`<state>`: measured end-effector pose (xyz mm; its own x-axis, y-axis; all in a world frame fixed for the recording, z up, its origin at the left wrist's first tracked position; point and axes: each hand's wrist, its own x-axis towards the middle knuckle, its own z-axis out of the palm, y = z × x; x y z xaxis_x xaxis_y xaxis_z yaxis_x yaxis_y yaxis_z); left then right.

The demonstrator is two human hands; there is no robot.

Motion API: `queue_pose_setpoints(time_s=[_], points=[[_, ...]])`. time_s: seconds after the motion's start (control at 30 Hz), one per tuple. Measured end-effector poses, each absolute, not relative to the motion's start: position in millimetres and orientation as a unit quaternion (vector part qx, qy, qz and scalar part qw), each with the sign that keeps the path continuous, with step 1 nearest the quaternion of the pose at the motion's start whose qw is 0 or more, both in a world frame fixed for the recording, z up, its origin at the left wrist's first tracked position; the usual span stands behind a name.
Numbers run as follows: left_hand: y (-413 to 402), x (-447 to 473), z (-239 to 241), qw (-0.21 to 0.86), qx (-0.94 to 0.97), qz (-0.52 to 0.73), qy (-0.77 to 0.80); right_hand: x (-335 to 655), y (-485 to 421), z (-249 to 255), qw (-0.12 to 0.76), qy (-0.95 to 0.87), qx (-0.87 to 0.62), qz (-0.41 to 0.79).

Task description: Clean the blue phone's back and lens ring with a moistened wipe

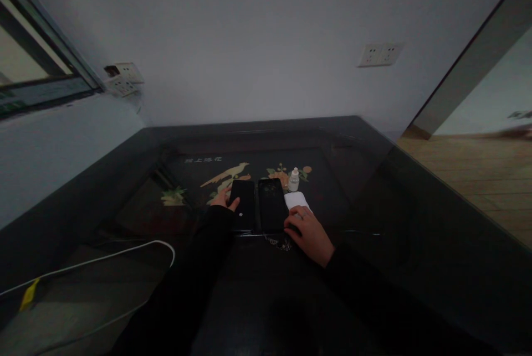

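My left hand (225, 199) grips the left edge of a black smartphone (246, 201), thumb over its dark front and fingers along the side. A small pale mark shows low on that front. Right beside it lies a black phone case (271, 204), with a beaded or chain strap (281, 243) at its lower end. My right hand (310, 233) rests at the case's lower right edge, fingers curled and thumb against it; the exact hold is hard to see. Partly under those fingers is a white cloth or pad (296, 199). Behind it stands a small white bottle (293, 180), upright.
Everything lies on a dark glossy table (374, 190) with a bird-and-flower picture (226, 174). A white cable (124, 251) with a yellow tag (30, 294) loops at the lower left. Wall sockets (380, 55) sit above the table's far edge.
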<state>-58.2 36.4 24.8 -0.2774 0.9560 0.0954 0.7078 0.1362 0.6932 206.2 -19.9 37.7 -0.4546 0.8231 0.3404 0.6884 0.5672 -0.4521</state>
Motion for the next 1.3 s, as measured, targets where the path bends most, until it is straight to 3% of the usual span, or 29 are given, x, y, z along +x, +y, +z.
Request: queue_pose_setpoints(time_s=[0.27,0.4,0.53,0.73,0.93,1.3], points=[[35,-52,30,0.108,0.631,0.2,0.742,214,-29,31,0.274,-0.846,-0.44,0.127],[32,-45,32,0.068,0.656,0.15,0.737,221,-25,29,0.324,-0.828,-0.432,0.149],[26,-40,34,0.036,0.678,0.135,0.722,243,-14,40,0.4,-0.771,-0.463,0.174],[19,-36,56,0.003,0.679,0.162,0.716,276,19,69,0.411,-0.73,-0.515,0.181],[41,30,82,0.062,0.741,0.192,0.64,243,69,94,0.37,-0.735,-0.542,0.168],[89,96,70,0.108,0.721,0.176,0.662,214,92,98,0.333,-0.706,-0.62,0.085]])
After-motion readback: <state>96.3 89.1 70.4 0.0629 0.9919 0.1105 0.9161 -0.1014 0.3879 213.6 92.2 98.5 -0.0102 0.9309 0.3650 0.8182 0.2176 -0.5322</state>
